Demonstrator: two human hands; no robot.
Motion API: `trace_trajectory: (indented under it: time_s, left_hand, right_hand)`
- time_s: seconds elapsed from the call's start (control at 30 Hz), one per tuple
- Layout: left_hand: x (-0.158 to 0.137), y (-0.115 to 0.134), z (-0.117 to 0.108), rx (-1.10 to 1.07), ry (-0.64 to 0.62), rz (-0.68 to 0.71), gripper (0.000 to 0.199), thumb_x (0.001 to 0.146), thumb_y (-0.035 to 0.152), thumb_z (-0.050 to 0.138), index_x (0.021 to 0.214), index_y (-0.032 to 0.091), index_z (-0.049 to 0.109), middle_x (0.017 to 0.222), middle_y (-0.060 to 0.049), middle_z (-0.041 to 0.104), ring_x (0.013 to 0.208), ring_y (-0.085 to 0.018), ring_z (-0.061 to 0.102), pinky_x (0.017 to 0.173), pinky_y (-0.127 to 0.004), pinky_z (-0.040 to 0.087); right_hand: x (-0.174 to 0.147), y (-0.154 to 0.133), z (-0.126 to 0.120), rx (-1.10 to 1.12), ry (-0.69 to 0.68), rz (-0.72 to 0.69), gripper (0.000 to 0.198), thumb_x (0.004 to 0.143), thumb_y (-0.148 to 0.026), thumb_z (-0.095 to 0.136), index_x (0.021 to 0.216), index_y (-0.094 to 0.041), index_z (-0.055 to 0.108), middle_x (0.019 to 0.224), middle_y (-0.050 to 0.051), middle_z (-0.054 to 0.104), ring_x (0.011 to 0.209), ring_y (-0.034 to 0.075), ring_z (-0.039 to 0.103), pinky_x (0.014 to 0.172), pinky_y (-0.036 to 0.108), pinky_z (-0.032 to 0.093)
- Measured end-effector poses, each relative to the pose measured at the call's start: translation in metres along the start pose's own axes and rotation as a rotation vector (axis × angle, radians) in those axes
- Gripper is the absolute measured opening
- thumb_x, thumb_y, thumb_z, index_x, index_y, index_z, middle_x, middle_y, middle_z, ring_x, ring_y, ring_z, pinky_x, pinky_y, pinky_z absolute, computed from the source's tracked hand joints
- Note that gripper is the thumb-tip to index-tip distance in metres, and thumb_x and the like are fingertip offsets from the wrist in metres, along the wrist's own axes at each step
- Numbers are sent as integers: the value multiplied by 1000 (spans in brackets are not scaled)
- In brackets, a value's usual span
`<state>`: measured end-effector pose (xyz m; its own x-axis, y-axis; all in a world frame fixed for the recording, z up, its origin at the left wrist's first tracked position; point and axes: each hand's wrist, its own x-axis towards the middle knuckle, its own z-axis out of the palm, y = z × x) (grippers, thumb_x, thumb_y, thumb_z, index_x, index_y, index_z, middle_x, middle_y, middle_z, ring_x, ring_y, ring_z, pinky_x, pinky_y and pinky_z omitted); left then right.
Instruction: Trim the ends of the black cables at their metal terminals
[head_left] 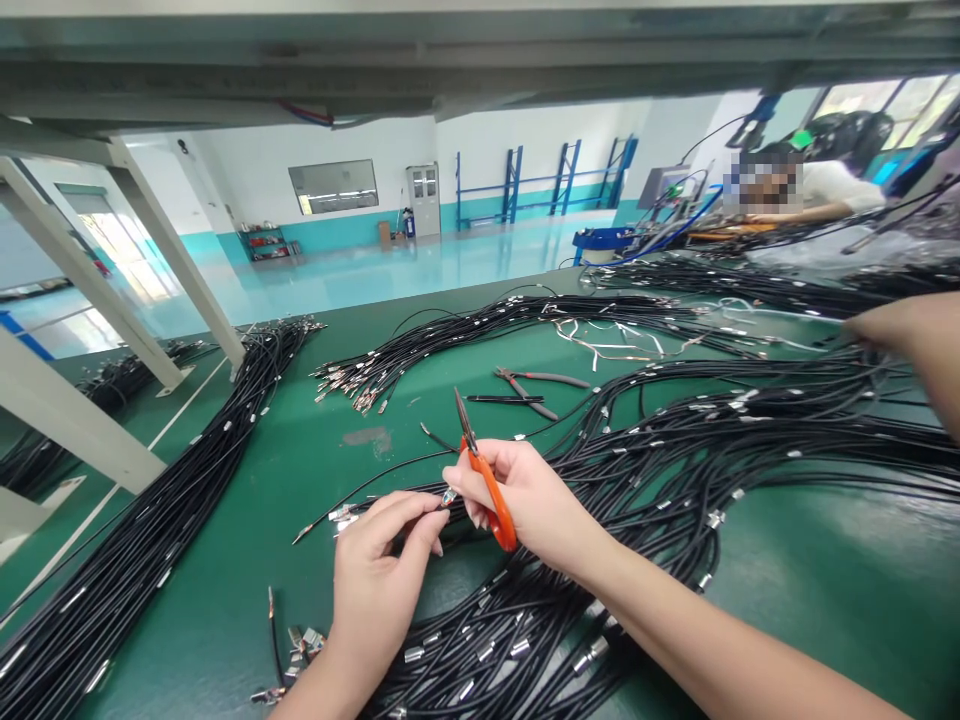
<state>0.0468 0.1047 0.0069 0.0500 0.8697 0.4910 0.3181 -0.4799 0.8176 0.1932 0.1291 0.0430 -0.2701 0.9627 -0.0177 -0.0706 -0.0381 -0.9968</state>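
Observation:
My left hand pinches the end of a black cable between thumb and fingers. Colourful bared wires show at the cable's tip, right between my two hands. Orange-handled scissors rest in my right hand, their blades pointing up and away from me. The thumb and forefinger of that same hand also meet at the wire tip. A thick bundle of black cables with silvery sleeves lies beneath and right of my hands.
Grey-handled cutting pliers and a thin black tool lie ahead. More cable bundles stretch left and across the back. Another person's arm reaches in from the right. A co-worker sits far right. White frame posts stand left.

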Motion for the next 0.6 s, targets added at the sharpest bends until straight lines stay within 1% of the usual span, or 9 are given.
trace_trajectory:
  time_s: [0.1,0.2,0.37,0.6]
  left_hand:
    - [2,3,0,-127,-9,-115,9,74,20,59,70,17,67,61,0,59,50,-10,53,49,-20,46]
    - [2,6,1,-211,-17,-185,9,73,21,61,67,16,66,58,0,57,49,-9,51,47,-20,44]
    - [2,5,1,-271,-17,-248,9,72,22,62,68,16,67,57,1,55,49,-9,50,47,-20,42]
    - [1,0,1,-302,-46,-310,10,73,23,62,74,16,68,56,2,54,49,-8,48,50,-21,40]
  right_hand:
    - [0,0,0,-22,-6,-15,29,68,-37,65,59,-17,47,45,-6,47,40,6,40,40,18,31]
    - [-1,-2,-1,-69,-9,-32,28,68,-36,65,58,-17,47,46,-6,47,41,6,39,41,19,31]
    - [-1,-3,-2,-158,6,-57,28,68,-36,64,58,-17,48,48,-6,46,43,6,37,42,19,30]
    - [-1,1,-4,-279,7,-108,26,71,-36,61,59,-17,47,49,-5,46,47,8,39,46,21,31]
